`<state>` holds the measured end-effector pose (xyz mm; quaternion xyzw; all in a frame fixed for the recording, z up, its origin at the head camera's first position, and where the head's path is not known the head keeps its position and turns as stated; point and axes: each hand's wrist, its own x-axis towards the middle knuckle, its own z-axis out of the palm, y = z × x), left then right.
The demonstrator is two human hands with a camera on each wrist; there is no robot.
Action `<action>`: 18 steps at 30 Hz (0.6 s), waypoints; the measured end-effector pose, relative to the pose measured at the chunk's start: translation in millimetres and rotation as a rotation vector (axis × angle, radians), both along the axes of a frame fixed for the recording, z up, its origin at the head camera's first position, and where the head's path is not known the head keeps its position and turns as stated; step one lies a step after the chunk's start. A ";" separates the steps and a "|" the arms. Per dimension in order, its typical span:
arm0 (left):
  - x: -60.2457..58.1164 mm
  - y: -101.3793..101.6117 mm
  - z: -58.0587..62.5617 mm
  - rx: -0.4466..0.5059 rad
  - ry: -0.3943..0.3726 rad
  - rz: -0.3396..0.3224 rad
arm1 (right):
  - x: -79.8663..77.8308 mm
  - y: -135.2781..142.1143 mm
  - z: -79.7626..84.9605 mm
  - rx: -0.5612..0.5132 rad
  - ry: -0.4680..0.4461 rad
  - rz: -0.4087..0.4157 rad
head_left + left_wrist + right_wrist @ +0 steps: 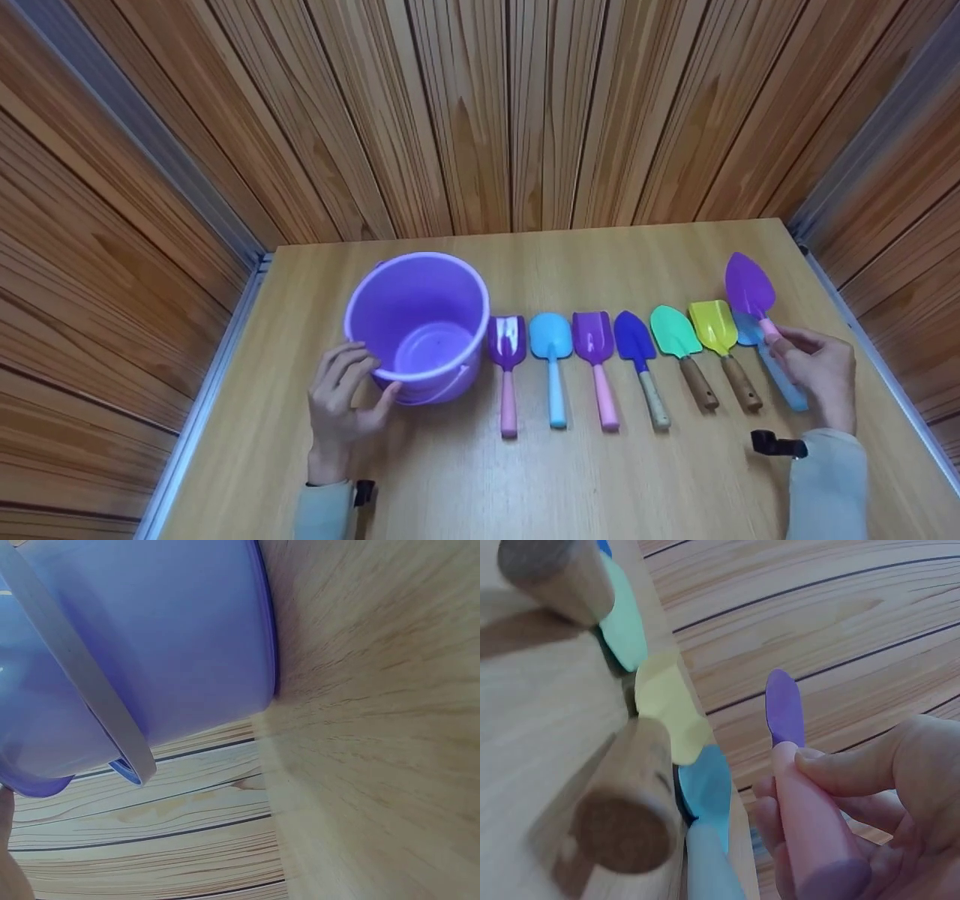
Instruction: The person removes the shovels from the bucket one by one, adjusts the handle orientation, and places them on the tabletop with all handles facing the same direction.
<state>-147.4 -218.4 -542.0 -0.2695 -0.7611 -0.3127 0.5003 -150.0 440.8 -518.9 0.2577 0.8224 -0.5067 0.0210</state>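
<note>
A purple bucket (417, 315) stands upright on the table. My left hand (341, 397) holds it at the near left of its rim, fingertips at the edge and thumb at the front; the left wrist view shows the bucket's side (180, 630) and its handle strap (90, 682). My right hand (819, 371) grips a trowel by its pink handle (806, 817), thumb along the top. The trowel's pointed purple blade (749, 285) points away from me. Beneath it lies a blue shovel (786, 379), partly hidden by the hand and the trowel.
A row of hand shovels lies right of the bucket: a purple-pink one (508, 375), a light blue one (553, 367), another purple-pink one (598, 367), a dark blue trowel (643, 367), a green one (682, 352) and a yellow one (726, 352). Wooden panel walls (480, 112) enclose the table.
</note>
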 end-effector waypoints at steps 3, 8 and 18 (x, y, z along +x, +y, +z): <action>0.3 0.6 -0.1 -0.005 -0.003 0.007 | 1.1 5.6 -0.6 0.005 -0.045 -0.055; 0.8 0.5 0.2 0.013 -0.009 0.003 | 4.2 13.8 -1.7 0.020 -0.063 -0.118; -2.2 1.4 -1.5 0.007 0.039 -0.005 | 9.9 36.1 -4.9 0.058 -0.077 -0.161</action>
